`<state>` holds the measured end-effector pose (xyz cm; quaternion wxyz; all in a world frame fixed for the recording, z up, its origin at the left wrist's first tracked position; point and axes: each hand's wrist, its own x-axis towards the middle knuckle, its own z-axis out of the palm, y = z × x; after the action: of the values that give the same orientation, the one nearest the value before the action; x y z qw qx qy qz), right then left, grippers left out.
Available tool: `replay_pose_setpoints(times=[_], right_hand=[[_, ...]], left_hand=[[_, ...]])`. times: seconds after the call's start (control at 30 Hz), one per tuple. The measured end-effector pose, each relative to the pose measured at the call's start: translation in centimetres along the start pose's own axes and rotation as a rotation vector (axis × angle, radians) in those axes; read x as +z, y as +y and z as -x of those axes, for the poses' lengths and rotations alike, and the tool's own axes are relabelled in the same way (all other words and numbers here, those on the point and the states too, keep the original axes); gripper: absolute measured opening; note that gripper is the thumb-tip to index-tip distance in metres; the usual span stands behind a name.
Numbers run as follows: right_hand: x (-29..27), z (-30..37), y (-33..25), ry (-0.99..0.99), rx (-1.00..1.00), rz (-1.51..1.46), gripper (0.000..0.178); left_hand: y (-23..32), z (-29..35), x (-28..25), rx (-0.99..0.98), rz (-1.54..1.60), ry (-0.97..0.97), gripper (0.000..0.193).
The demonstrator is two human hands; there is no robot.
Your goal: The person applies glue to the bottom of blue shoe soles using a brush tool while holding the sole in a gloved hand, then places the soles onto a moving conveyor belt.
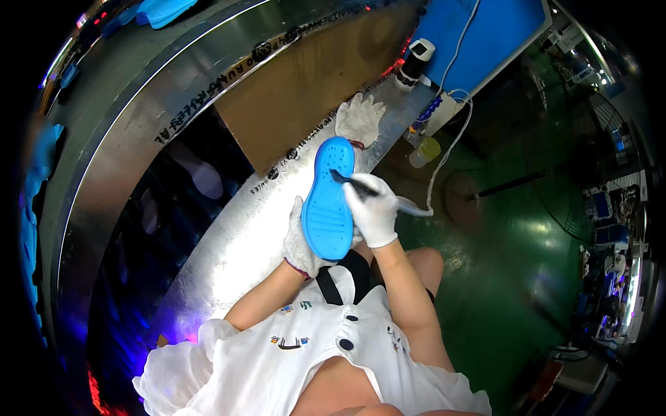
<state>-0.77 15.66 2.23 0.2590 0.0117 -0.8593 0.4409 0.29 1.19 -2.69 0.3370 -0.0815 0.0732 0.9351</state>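
Observation:
A bright blue shoe sole (327, 220), with small holes at its far end and ridges near the heel, is held up over the metal table. My left hand (300, 237), in a pale knit glove, is closed around its left side and lower edge; part of the fingers is hidden behind it. My right hand (373, 209), in a white glove, grips a slim dark tool (359, 186). The tool's black tip touches or hovers just over the sole's upper part; which one, I cannot tell. Its exact kind is not clear.
An empty white glove (361, 119) lies beyond the sole, beside a brown cardboard sheet (291, 83). A white hose (458, 142) hangs down toward my right hand. A black-and-white device (415, 64) and a yellowish cup (424, 151) stand at the far right. Conveyor edge (104, 166) curves along the left.

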Motion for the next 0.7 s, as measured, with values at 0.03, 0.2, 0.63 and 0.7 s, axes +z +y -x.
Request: replay_pose_setpoints(times=[0.03,0.2,0.63,0.7], right_hand=[[-0.1,-0.4,-1.1,-0.024,-0.21,0.151,0.019],[-4.7,1.2,-7.0,-0.309,-0.31,-0.061,0.02],[-5.3,-1.1,-6.1,-0.073,-0.497,-0.04,0.018],[-5.9,1.0,-7.7,-0.35,-0.572,-0.009,0.024]], left_hand=[[-0.2,-0.2,0.8,0.141,-0.006,0.165,0.087],[1.9,-1.0,0.1,0.086,0.009,-0.323,0.081],[0.2,0.7,1.6,0.075,0.041,-0.197,0.087],[0.7,0.4,1.5,-0.065,0.174,-0.286,0.09]])
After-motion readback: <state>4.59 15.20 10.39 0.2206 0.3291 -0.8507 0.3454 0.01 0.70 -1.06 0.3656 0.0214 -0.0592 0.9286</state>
